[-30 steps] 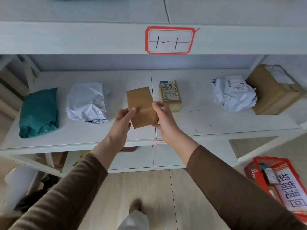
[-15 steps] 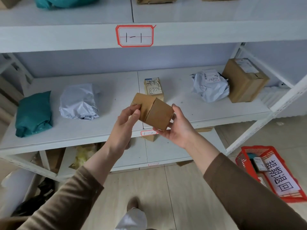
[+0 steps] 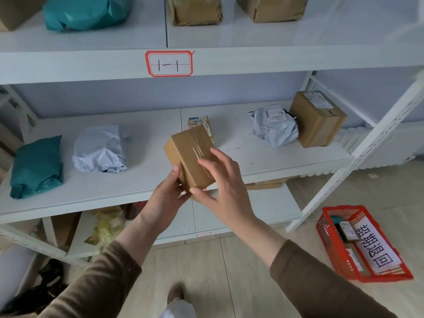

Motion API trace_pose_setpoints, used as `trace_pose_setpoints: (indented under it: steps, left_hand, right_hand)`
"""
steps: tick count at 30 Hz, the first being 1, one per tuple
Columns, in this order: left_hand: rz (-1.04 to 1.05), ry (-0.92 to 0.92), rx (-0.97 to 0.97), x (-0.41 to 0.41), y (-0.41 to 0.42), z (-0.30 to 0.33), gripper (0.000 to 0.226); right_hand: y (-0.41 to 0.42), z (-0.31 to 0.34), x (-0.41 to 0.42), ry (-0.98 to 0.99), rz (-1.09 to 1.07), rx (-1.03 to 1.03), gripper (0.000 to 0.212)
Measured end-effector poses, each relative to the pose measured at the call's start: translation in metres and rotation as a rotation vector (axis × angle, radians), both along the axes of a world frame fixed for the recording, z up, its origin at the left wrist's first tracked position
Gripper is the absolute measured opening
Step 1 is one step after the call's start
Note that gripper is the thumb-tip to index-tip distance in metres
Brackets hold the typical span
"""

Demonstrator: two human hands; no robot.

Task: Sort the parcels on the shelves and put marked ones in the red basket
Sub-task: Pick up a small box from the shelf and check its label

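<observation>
Both hands hold a small brown cardboard box (image 3: pixel 187 154) in front of the middle shelf (image 3: pixel 146 177); its taped seam faces me. My left hand (image 3: pixel 168 196) grips its lower left corner. My right hand (image 3: pixel 221 180) lies over its right side with fingers spread. Behind the box a small labelled box (image 3: pixel 199 121) stands on the shelf. The red basket (image 3: pixel 330 253) sits on the floor at lower right, with a white sign and some parcels inside.
On the middle shelf lie a green bag (image 3: pixel 36 166), a grey bag (image 3: pixel 101 149), a grey labelled bag (image 3: pixel 274 126) and a big brown box (image 3: pixel 316 119). The upper shelf carries a green bag (image 3: pixel 87 11) and brown boxes. A white upright (image 3: pixel 358 152) stands at right.
I have turned the small brown box in my hands so that its taped seam faces me. The view has tilted up and to the right, bringing the upper shelf and basket further in.
</observation>
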State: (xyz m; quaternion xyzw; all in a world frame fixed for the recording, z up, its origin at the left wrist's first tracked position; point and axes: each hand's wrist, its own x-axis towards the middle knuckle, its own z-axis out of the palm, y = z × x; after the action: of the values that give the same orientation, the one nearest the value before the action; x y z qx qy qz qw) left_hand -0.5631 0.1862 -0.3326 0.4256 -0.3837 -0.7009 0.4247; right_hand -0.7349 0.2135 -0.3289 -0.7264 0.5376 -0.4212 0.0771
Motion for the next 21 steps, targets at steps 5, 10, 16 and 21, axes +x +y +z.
trace_pose_setpoints:
  steps: [5, 10, 16, 21]
  left_hand:
    - [0.08, -0.131, -0.242, -0.006, 0.008, 0.006, 0.047]
    - [0.14, -0.277, -0.412, -0.017, 0.014, 0.006, 0.053]
    - [0.072, -0.266, -0.461, -0.027, 0.01, 0.001, 0.091]
    - [0.031, -0.102, -0.168, -0.031, 0.0, 0.003, 0.042]
  right_hand:
    - [0.003, -0.016, -0.018, -0.083, 0.068, 0.006, 0.089]
    - [0.0, -0.027, -0.034, -0.136, 0.083, -0.004, 0.123]
    - [-0.001, -0.027, -0.025, -0.054, -0.033, -0.022, 0.104]
    - [0.002, -0.01, -0.016, -0.144, 0.03, 0.009, 0.099]
